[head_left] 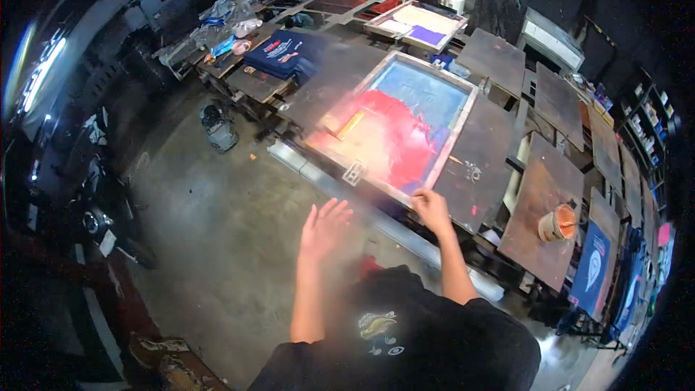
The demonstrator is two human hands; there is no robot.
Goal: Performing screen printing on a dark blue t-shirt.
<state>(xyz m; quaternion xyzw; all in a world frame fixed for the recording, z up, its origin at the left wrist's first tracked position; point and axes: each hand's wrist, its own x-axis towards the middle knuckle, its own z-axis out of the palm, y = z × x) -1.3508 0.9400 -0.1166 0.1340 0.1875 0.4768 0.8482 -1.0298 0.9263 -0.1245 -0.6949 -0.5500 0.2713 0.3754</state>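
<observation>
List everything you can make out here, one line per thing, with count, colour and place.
Framed screen: one, blue mesh, centre
Ink: one patch, pinkish red, on that screen
Strip: one, yellow, on the screen's left part
Smaller screen: one, white and purple, beyond it
Boards: several, dark, around the screens
Folded fabric: one stack, navy, upper left
Printed fabric: one, blue, right
Bucket: one, orange contents, right-hand board
Shelving: one unit, dark, far right
Dim edges: unclear
Shirt: one, black, bottom
Left hand: one, bare, over the floor
Right hand: one, bare, at the framed screen's near corner
</observation>
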